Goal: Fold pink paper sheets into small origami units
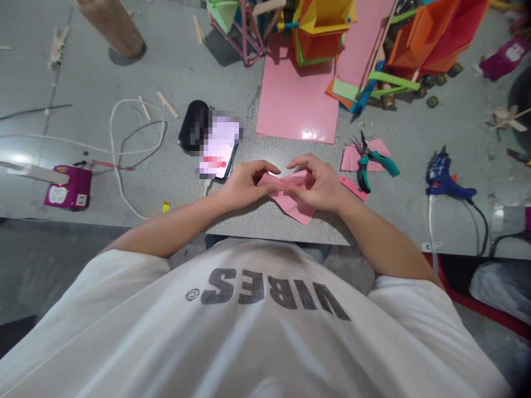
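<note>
Between my two hands, near the table's front edge, is a folded piece of pink paper. My left hand pinches its left end between thumb and fingers. On the other side my right hand grips the right part, its thumb pressed on the paper close to the left thumb. A pointed flap hangs toward my body. Just right of my right hand lie a pink strip-like piece and pliers with teal handles, resting on small pink paper pieces.
Left of my hands are a lit phone, a black case and a white cable. A blue glue gun lies right. Pink sheets and folded-paper models are at the back. A purple power adapter sits far left.
</note>
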The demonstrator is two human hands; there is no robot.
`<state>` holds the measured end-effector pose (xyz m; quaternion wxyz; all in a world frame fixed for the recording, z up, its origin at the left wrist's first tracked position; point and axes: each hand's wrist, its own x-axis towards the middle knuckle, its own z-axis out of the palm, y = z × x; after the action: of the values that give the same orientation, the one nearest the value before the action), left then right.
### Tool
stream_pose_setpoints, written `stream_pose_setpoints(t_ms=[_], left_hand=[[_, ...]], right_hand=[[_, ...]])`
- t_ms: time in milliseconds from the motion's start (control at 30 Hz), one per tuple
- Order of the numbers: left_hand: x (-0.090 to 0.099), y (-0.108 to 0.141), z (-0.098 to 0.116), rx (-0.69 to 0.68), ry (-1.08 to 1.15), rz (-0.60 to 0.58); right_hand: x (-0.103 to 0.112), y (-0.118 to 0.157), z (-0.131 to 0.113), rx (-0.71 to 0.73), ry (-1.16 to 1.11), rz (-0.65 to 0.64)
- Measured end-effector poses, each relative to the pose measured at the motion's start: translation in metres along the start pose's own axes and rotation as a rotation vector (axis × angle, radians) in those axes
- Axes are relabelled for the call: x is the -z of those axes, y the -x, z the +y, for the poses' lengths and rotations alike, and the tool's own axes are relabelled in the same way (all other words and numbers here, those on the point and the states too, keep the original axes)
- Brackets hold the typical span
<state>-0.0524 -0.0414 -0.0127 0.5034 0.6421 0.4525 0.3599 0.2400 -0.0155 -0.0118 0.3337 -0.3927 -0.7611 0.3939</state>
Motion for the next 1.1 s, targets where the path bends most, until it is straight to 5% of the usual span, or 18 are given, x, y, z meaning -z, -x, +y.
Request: stream_pose_setpoints(t_ms=[333, 600, 1100], left_hand=[[-0.008, 0.005, -0.002, -0.037, 0.042, 0.12], [-0.002, -0.004, 0.004, 0.052, 0.091, -0.025], [-0.009, 0.005, 0.012, -0.054, -0.043, 0.034]], right_hand=[[0.003, -0.002, 0.0, 0.008, -0.001, 0.05], [0.004, -0.004, -0.005, 0.027, -0.014, 0.038], [0.004, 0.002, -0.009, -0.011, 0.034, -0.057]])
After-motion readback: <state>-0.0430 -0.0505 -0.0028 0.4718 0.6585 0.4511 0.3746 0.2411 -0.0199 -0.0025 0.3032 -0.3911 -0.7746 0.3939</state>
